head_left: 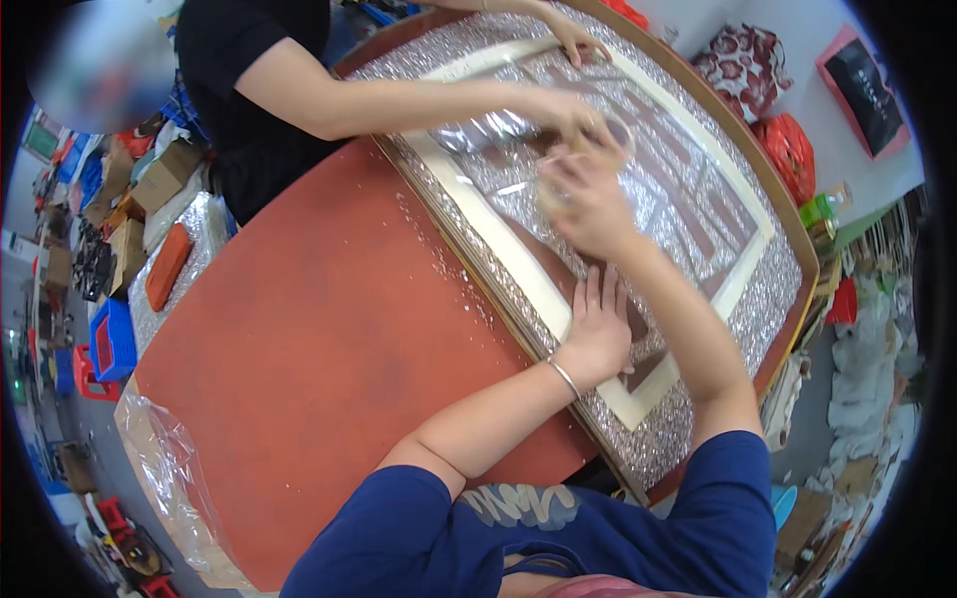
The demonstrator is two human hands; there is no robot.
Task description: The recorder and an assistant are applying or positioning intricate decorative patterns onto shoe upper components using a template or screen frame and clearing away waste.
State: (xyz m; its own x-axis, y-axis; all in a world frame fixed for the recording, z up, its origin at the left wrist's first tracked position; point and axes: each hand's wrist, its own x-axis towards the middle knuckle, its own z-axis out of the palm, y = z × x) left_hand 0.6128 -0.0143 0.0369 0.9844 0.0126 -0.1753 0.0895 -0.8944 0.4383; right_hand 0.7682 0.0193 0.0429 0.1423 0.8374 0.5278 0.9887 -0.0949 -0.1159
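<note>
My left hand [600,334] lies flat with fingers stretched out on a framed sheet, near its lower corner; a thin bracelet [564,379] is round that wrist. The sheet has a cream border [518,261] and a clear, shiny middle with brownish-red strips [733,211]. Over its middle, my right hand [590,211] is blurred by motion, its fingers curled around something pale that I cannot make out. Close beyond it is a co-worker's hand [578,118], beside a round, see-through object [622,135]. The co-worker's other hand [580,42] rests at the sheet's far edge.
Silver glitter [773,314] surrounds the sheet inside a raised brown rim [805,254]. A reddish-brown board [329,329] extends to the left, with scattered flakes along its seam. Clear plastic film [174,463] lies at its left edge. A blue basket [112,341] and boxes stand farther left.
</note>
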